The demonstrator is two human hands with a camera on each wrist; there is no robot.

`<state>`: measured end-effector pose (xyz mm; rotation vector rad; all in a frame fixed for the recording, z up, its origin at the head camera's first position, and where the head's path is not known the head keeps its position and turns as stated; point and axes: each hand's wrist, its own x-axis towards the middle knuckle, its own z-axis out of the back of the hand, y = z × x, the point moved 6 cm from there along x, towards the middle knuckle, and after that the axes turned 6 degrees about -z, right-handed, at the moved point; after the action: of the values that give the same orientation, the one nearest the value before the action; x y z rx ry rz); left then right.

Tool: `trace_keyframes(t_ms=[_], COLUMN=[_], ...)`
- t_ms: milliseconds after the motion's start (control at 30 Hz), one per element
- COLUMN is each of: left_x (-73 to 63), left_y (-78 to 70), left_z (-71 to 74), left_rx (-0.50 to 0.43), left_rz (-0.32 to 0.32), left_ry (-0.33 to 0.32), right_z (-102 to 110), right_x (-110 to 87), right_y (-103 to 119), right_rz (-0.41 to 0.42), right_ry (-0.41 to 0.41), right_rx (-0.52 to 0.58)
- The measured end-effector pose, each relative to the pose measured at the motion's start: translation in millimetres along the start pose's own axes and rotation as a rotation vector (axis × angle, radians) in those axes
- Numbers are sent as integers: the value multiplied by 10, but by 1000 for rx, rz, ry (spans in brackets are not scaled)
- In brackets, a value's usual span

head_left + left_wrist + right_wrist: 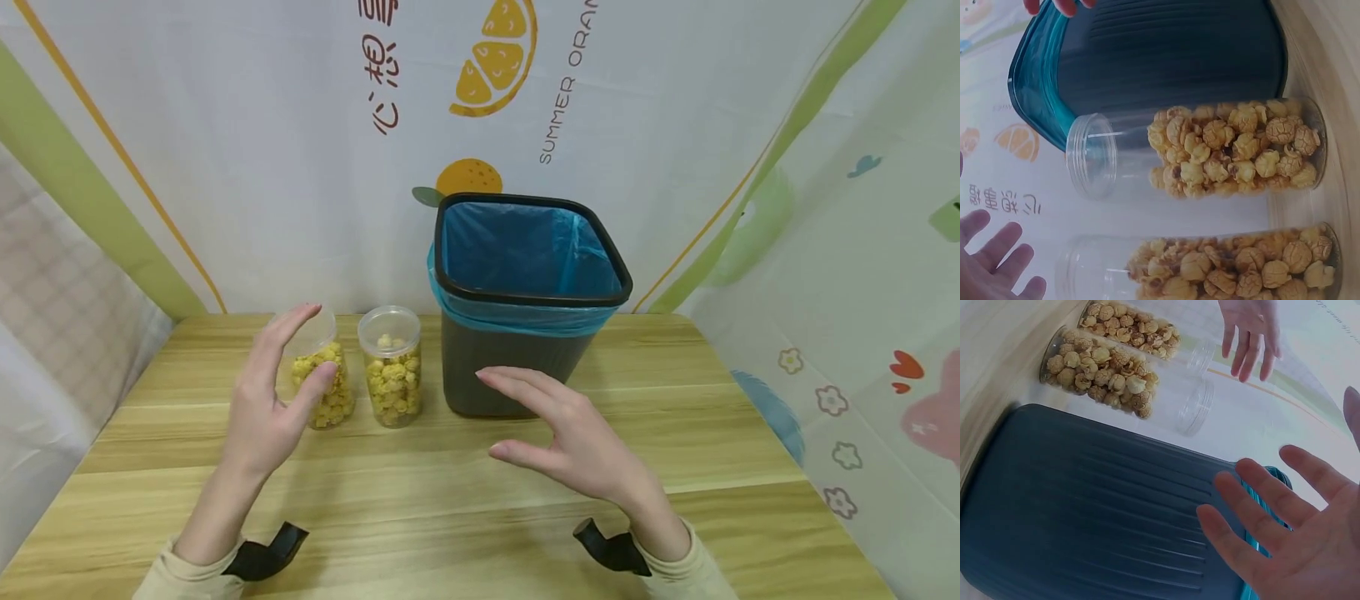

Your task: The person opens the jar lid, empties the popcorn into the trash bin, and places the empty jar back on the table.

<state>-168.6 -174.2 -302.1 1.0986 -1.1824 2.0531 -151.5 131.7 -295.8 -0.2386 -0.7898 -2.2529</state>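
Two clear plastic jars of yellow popcorn stand upright on the wooden table, left of a dark trash can (pixel 510 367). My left hand (pixel 266 400) is raised with fingers spread and thumb apart, overlapping the left jar (pixel 330 396) in the head view; its palm is bare. The right jar (pixel 393 375) stands between that hand and the can, and the left wrist view shows this jar (pixel 1235 150) whole. My right hand (pixel 566 433) hovers in front of the can, fingers extended, holding nothing. In the right wrist view its spread fingers (pixel 1260 512) overlap the can.
A blue bag (pixel 517 250) lines the can, folded over under the black rim. Behind the table (pixel 420 517) hangs a white curtain (pixel 300 167) with orange prints. A patterned cloth (pixel 862 333) borders the right side. Each wrist wears a black band (pixel 266 557).
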Motion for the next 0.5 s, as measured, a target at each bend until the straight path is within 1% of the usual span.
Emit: trace_keyframes(t_ms=[100, 233, 333, 500], left_x=[2, 0, -12, -33], left_y=[54, 120, 158, 239], left_z=[40, 99, 129, 145], left_rx=[9, 25, 45, 78], left_rz=[18, 63, 102, 162], left_ry=[-29, -58, -65, -65], right_z=[-10, -30, -20, 32], right_x=[7, 7, 0, -19], right_y=[-11, -47, -78, -112], right_rz=[-12, -37, -49, -53], right_ry=[10, 37, 44, 24], right_rx=[11, 22, 30, 36])
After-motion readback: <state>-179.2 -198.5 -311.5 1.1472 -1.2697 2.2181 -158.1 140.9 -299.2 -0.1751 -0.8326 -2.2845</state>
